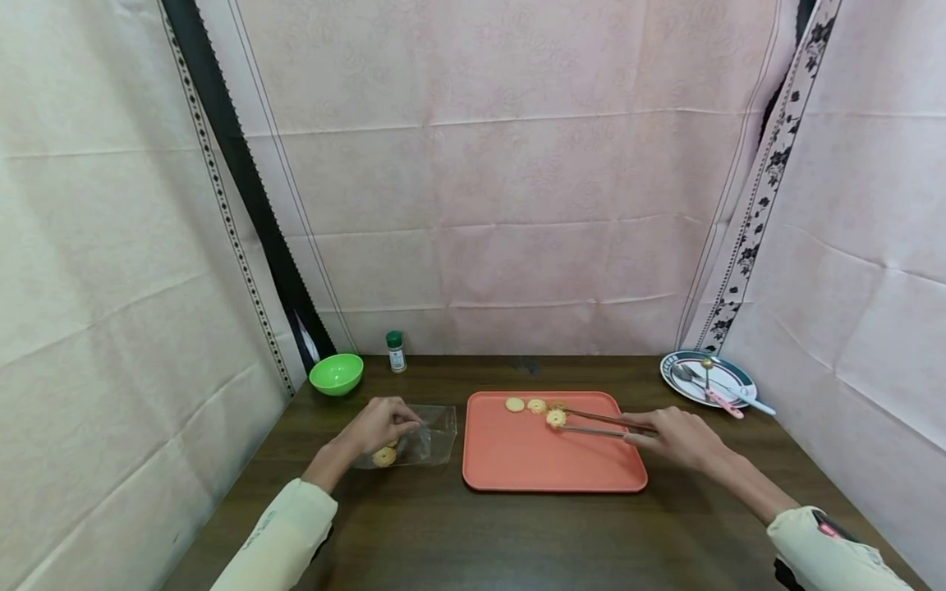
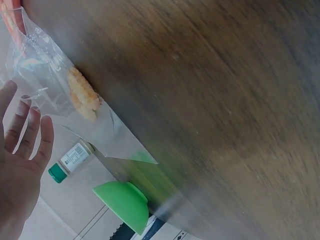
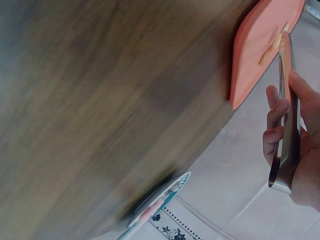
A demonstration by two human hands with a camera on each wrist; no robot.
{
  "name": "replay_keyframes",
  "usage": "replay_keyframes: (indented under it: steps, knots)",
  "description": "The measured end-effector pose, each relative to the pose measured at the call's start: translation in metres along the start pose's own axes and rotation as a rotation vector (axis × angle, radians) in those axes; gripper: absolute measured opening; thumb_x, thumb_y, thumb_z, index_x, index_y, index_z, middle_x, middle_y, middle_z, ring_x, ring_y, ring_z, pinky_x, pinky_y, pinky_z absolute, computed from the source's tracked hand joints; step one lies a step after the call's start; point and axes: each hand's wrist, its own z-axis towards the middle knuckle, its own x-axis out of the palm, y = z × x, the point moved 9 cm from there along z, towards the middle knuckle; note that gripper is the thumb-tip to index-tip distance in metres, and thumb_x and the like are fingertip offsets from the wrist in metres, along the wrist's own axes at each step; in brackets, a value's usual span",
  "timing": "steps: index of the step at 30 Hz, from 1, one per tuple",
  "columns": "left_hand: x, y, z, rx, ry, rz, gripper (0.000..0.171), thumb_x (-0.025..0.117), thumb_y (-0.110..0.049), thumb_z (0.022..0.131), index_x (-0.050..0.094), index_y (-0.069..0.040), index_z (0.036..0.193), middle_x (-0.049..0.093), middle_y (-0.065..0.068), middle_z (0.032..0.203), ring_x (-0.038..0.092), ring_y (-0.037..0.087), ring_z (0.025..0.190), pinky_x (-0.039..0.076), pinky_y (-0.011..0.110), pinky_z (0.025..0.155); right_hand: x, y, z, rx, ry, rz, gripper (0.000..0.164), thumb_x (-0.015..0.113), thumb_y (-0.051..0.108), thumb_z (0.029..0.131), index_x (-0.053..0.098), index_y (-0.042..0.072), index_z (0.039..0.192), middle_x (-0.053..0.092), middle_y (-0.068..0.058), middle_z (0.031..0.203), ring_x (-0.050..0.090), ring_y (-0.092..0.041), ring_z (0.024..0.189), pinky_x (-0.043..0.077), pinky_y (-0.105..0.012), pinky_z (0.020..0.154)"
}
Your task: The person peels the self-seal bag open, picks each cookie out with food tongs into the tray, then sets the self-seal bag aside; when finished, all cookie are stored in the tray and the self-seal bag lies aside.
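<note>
My left hand [image 1: 380, 425] holds a clear plastic bag [image 1: 440, 435] by its upper edge, fingers and thumb at the film in the left wrist view. Inside the bag lie a few round biscuits [image 1: 383, 456]. My right hand [image 1: 681, 435] grips metal tongs [image 3: 289, 145], thumb on one arm and fingers curled round the other. The tong tips reach a round biscuit [image 1: 556, 419] over the salmon-coloured tray [image 1: 547, 468]; whether they clamp it I cannot tell. Behind it, another biscuit is partly hidden. Two pale biscuits [image 1: 514, 405] lie to the left along the tray's far side.
Back left stand a green bowl [image 1: 336, 375] and a small green-capped bottle [image 1: 396, 353]. At the back right, a rimmed plate [image 1: 676, 361] carries a spoon [image 1: 754, 403] and a pink-handled utensil [image 1: 724, 404]. Cloth screens [image 1: 517, 180] enclose the brown table [image 1: 532, 542].
</note>
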Motion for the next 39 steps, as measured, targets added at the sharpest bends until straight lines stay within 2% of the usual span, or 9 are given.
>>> replay_keyframes:
  steps: [3,7,12,17,24,30,35,39]
  knots:
    - [-0.001,0.000,0.000,-0.002,-0.001,-0.005,0.010,0.074,-0.015,0.098,0.083,-0.013,0.102,0.066,-0.008,0.089,0.059,0.007,0.078,0.052,0.024,0.066,0.001,-0.004,-0.002,-0.006,0.003,0.001,0.033,0.073,0.038,0.098,0.077,0.021,0.126,0.078,0.004,0.096,0.051,0.000,0.063,0.042,-0.030,0.053]
    - [0.001,0.001,0.001,-0.013,0.006,-0.012,0.010,0.075,-0.015,0.098,0.083,-0.014,0.102,0.067,-0.008,0.090,0.060,0.008,0.079,0.052,0.024,0.066,0.004,-0.009,-0.004,0.006,0.021,0.010,0.036,0.071,0.041,0.099,0.076,0.021,0.128,0.078,0.002,0.099,0.051,0.001,0.063,0.041,-0.030,0.052]
    - [0.001,-0.001,0.001,-0.010,0.010,-0.013,0.009,0.075,-0.014,0.098,0.083,-0.016,0.101,0.067,-0.008,0.090,0.060,0.008,0.080,0.053,0.024,0.067,0.006,-0.013,-0.007,0.017,0.026,0.007,0.038,0.071,0.041,0.098,0.076,0.019,0.128,0.078,0.000,0.100,0.044,-0.001,0.057,0.036,-0.028,0.048]
    - [0.000,-0.002,0.001,-0.012,0.011,-0.016,0.009,0.075,-0.014,0.098,0.083,-0.017,0.100,0.067,-0.007,0.091,0.061,0.008,0.080,0.053,0.024,0.068,0.005,-0.013,-0.008,0.006,0.011,0.002,0.034,0.074,0.037,0.098,0.077,0.018,0.126,0.079,-0.005,0.107,0.049,-0.001,0.061,0.039,-0.028,0.050]
    - [0.001,0.001,0.000,-0.026,0.016,-0.030,0.009,0.074,-0.014,0.098,0.083,-0.014,0.101,0.067,-0.006,0.092,0.061,0.008,0.080,0.053,0.024,0.068,0.004,-0.014,-0.009,-0.003,0.032,0.014,0.035,0.074,0.038,0.097,0.077,0.018,0.126,0.079,0.002,0.100,0.059,0.001,0.069,0.048,-0.032,0.056]
    - [-0.001,0.000,0.002,-0.013,0.011,-0.034,0.009,0.075,-0.014,0.097,0.083,-0.015,0.100,0.067,-0.007,0.091,0.060,0.008,0.079,0.053,0.024,0.067,-0.006,-0.013,-0.005,-0.008,0.016,0.010,0.036,0.074,0.040,0.097,0.077,0.019,0.127,0.079,-0.001,0.104,0.066,-0.001,0.076,0.052,-0.035,0.060]
    - [-0.001,0.001,0.002,-0.016,0.015,-0.032,0.010,0.074,-0.014,0.098,0.083,-0.015,0.101,0.068,-0.006,0.092,0.060,0.009,0.078,0.053,0.024,0.066,-0.005,-0.001,0.009,-0.022,0.039,0.017,0.038,0.073,0.041,0.097,0.076,0.018,0.127,0.077,0.010,0.093,0.061,0.002,0.072,0.050,-0.031,0.060]
    - [0.002,0.001,0.000,-0.024,0.031,-0.038,0.010,0.074,-0.013,0.098,0.083,-0.014,0.103,0.068,-0.005,0.093,0.060,0.009,0.079,0.053,0.024,0.066,0.004,0.019,0.022,-0.046,0.069,0.016,0.040,0.072,0.044,0.097,0.076,0.021,0.128,0.075,0.015,0.089,0.059,0.001,0.070,0.048,-0.030,0.059]
